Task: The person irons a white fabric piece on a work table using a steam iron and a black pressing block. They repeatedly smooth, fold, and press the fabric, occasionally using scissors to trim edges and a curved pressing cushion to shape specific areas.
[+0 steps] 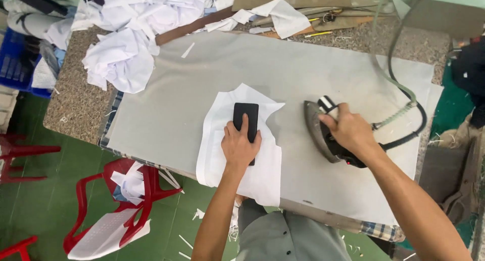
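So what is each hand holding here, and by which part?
The right hand grips the iron by its handle. The left hand holds nothing; it presses flat on a black block on white fabric.

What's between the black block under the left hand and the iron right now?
In the head view, only the right edge of the white fabric piece and bare grey pressing pad lie between the black block and the iron; nothing else sits there.

Black block (246, 120): its near end was covered by the left hand (239, 147).
Iron (326, 135): handle was buried under the right hand (348, 131), grip unseen.
White cloth (241, 145): near edge drooped off the table (166, 104), out of sight.
Hose (399, 84): ran off the top edge.
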